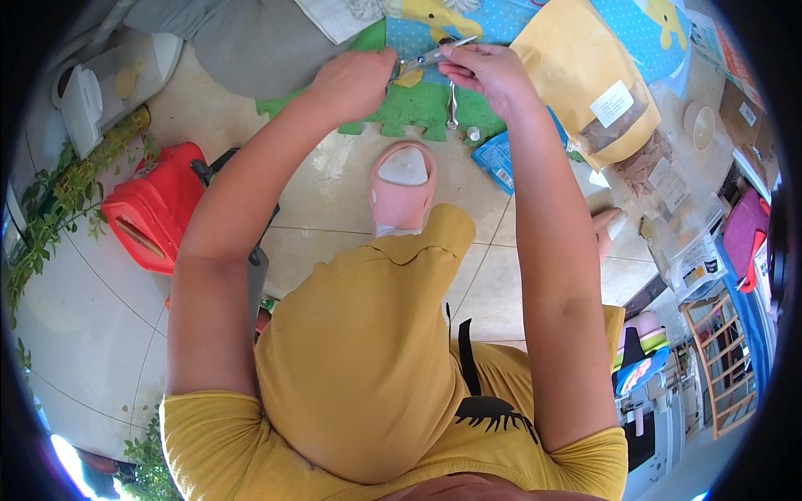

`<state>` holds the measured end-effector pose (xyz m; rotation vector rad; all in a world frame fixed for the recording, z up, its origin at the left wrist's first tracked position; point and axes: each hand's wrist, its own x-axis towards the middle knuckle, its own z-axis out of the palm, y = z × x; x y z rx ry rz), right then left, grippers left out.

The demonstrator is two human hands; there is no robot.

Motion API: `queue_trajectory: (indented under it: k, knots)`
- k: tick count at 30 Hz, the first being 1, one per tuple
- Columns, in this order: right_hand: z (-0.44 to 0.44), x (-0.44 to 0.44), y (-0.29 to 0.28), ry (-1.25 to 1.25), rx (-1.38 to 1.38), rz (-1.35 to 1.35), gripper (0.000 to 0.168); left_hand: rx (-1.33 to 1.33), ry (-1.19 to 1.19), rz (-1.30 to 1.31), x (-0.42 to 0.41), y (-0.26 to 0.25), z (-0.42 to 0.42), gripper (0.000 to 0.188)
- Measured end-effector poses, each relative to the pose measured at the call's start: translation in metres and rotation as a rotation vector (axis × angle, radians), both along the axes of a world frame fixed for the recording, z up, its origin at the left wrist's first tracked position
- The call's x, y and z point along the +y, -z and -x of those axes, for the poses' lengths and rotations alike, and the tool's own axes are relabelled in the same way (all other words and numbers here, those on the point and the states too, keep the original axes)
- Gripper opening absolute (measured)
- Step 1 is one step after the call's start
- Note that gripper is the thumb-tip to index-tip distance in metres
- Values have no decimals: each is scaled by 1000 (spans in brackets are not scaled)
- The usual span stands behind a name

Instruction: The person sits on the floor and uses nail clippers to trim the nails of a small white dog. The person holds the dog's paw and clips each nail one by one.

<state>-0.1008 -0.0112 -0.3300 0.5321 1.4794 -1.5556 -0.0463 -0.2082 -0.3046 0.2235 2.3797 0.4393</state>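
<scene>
My left hand [360, 84] is closed around the handles of a pair of metal scissors [421, 61], whose blades point right. At those blades are the thumb and fingers of my right hand [492, 75]; whether they pinch the metal or some small piece is not clear. A dark lump [447, 41] shows just behind the blades. Below them a metal spoon handle [452, 109] lies on a green foam mat [401, 113], its upper end hidden. Near the mat's edge sits a small white cap [473, 133].
Right of my hands are a kraft paper pouch [564, 56], a blue packet [495, 160], clear bags [673, 178] and a beige cup [699, 125]. To the left stand a red plastic container [153, 206], a clear-and-white container [119, 87] and trailing plants [56, 188]. A pink slipper [402, 194] is below.
</scene>
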Motion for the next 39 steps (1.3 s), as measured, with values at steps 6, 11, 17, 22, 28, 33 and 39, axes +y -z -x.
queue_trajectory:
  k: [6, 11, 17, 22, 28, 33, 39]
  knots:
    - [2, 1, -1, -3, -36, -9, 22, 6, -9, -8, 1, 0, 0, 30]
    - [1, -1, -2, -4, -40, -5, 22, 18, -17, -31, 0, 3, -2, 30]
    - [1, 1, 1, 25, -29, 6, 21, 3, -31, -43, 0, 2, -2, 29]
    - [0, -1, -1, 18, -21, 0, 21, 6, -30, -47, 0, 2, -1, 28]
    - [0, -2, -2, 11, -14, -27, 19, 19, -41, -55, 0, 3, -2, 28]
    - [0, -3, -1, 8, -9, -30, 20, 21, -38, -40, 0, 3, -3, 28]
    - [0, -3, -1, 0, 2, -47, 21, -14, -44, -31, 1, 4, -3, 28]
